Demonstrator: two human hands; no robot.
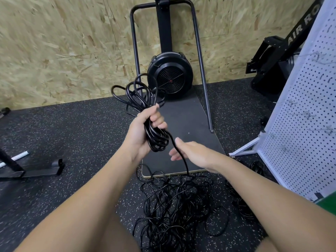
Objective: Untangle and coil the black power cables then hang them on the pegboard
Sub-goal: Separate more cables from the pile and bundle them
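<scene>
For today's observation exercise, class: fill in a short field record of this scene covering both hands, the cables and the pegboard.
left hand: grips coiled cable bundle
right hand: open, fingers straight, beside the trailing strand
trailing strand: runs from bundle down to floor pile
cable pile: tangled on floor
pegboard: white, on the right, no cable seen on it

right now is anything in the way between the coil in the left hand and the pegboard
Nothing visible blocks it. The left hand grips the black coiled power cable, and the white perforated pegboard stands to the right with open air between. One strand still trails down past the open right hand into the tangled black cable pile on the floor.
</scene>
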